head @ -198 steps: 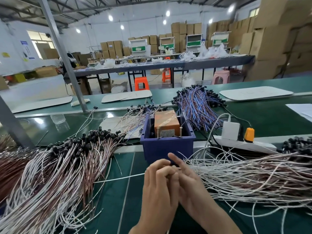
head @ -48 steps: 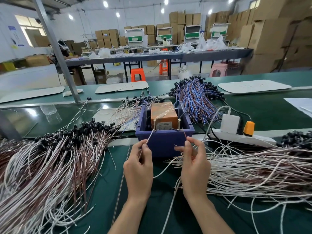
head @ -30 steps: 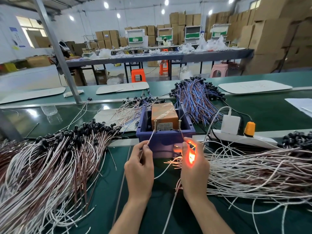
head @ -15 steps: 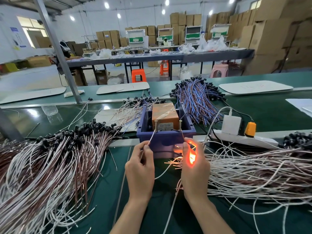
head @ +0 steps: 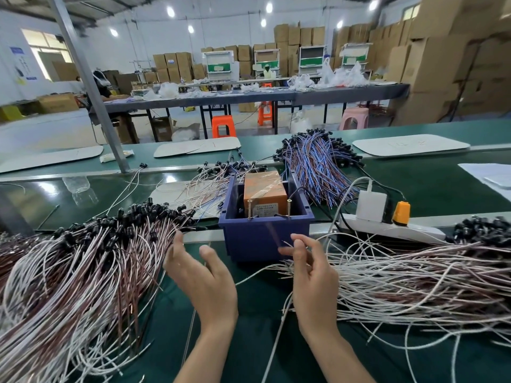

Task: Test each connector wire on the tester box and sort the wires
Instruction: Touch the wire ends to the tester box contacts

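Note:
The tester box, orange and taped, sits in a blue bin with two upright screws at its front. My left hand hovers in front of the bin on the left with fingers spread, holding nothing, beside the left pile of wires, white and brown with black connectors. My right hand is at the bin's right front corner, thumb and fingers pinching a thin white connector wire that trails down toward me. A blurred wire end shows above the thumb. The right pile of wires spreads from this hand to the right.
A bundle of blue and red wires lies behind the bin. A white power strip with an adapter and orange plug lies right of it. Loose wires sit on a white board behind left. A metal post rises at back left.
The orange glow at my right hand has gone out. My left hand let go of its wire end and moved left, opening. My right hand drew back from the tester screws.

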`<state>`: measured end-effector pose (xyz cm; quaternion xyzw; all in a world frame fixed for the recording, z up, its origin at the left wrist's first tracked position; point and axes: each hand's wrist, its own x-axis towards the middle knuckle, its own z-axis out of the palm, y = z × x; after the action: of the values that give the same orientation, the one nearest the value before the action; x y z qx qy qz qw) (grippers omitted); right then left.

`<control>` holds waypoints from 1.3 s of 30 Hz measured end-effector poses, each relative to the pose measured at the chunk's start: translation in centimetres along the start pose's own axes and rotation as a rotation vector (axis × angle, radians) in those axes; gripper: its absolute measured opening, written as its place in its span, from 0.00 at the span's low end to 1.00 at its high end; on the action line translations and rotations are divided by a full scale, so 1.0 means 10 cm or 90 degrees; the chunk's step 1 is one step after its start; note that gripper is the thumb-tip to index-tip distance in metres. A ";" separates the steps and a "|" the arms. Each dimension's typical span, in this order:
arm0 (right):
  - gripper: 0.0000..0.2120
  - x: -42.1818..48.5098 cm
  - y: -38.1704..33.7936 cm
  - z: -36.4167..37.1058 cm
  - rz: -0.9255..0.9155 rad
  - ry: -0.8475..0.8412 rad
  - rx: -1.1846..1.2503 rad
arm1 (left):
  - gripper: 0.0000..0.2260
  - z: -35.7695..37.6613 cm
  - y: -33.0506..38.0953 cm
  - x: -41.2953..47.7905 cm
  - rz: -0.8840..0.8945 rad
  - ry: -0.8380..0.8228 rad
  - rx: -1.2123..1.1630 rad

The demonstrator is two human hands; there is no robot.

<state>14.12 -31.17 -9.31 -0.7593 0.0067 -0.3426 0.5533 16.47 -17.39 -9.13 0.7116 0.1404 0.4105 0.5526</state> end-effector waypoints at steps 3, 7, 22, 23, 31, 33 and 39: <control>0.14 -0.03 -0.03 -0.03 0.011 -0.009 -0.001 | 0.22 -0.01 0.09 -0.08 0.143 -0.039 0.099; 0.15 -0.02 -0.12 -0.11 0.055 -0.011 0.086 | 0.18 -0.02 0.10 -0.24 0.234 -0.143 0.093; 0.10 1.47 -0.14 -2.36 0.219 0.351 0.243 | 0.17 -0.01 0.08 -0.13 0.088 -0.116 0.020; 0.12 1.50 -0.08 -2.49 0.218 0.351 0.185 | 0.17 -0.01 0.08 -0.12 0.082 -0.120 0.018; 0.22 1.16 -0.19 -2.44 0.069 0.296 -0.091 | 0.13 0.00 0.06 -0.12 0.043 -0.143 0.036; 0.18 0.98 -0.26 -2.13 0.026 0.235 -0.115 | 0.13 0.00 0.06 -0.12 0.034 -0.136 0.032; 0.12 0.21 -0.41 -0.83 -0.188 -0.012 -0.145 | 0.11 0.02 0.07 -0.10 -0.042 -0.128 -0.008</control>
<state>9.82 -37.33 -3.56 -0.8131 -0.0715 -0.4098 0.4073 15.78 -18.46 -8.91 0.7409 0.1052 0.3193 0.5814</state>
